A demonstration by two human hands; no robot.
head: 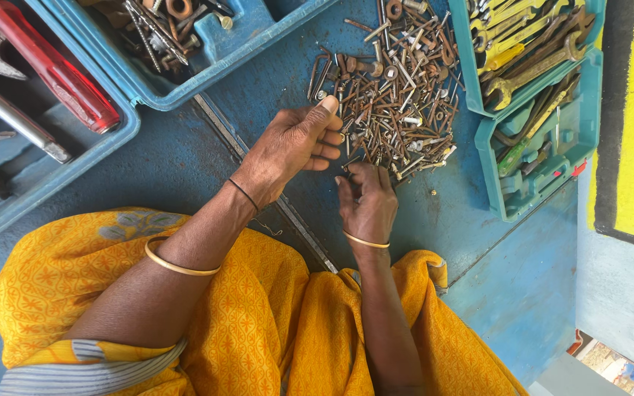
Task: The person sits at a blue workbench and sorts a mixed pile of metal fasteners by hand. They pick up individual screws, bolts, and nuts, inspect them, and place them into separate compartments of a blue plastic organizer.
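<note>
Nail heap [398, 95] ahead — trays [533, 169] flanking, bare floor [177, 158] left

**Two bare hands, close together**

The left hand [293, 143] reaches toward one o'clock, fingers half-curled, thumb extended. The right hand [367, 199] sits just at its four o'clock, back upward, fingers curled under. Both forearms are bare, each wearing a bangle.

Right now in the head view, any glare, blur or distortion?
Head view: even daylight, soft shadows under the left hand and right hand; a glossy highlight on the red handle; the rusty screw pile is sharp; edges bow slightly, wide-angle; no motion blur.
</note>
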